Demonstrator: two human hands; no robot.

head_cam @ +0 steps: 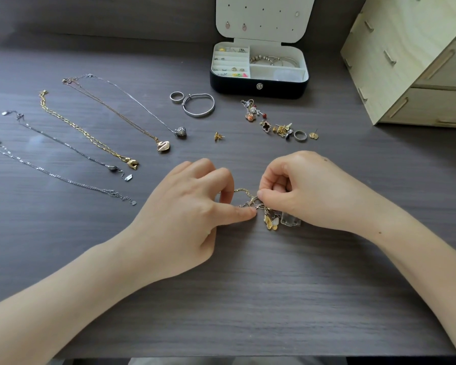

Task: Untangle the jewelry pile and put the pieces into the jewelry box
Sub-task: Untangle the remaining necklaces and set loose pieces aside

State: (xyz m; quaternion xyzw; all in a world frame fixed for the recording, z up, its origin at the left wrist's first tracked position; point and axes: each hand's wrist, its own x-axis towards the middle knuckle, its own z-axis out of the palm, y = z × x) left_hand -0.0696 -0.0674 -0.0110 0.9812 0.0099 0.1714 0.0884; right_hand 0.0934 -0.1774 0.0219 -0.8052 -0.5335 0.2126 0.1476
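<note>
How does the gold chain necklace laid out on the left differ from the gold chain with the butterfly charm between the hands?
The laid-out gold chain necklace lies stretched straight; the gold butterfly-charm chain is bunched in a tangle. Nothing touches the necklace; the left hand and right hand both pinch the tangled chain. The necklace ends in a chunky gold pendant, the other in a gold-and-white butterfly. Both are gold-coloured chains.

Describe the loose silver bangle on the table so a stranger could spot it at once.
Find the open black jewelry box at the back of the dark table. Just in front of its left corner lies the silver bangle, with a small ring beside it on the left. It is far wider than that ring and is the only big hoop outside the box.
</note>
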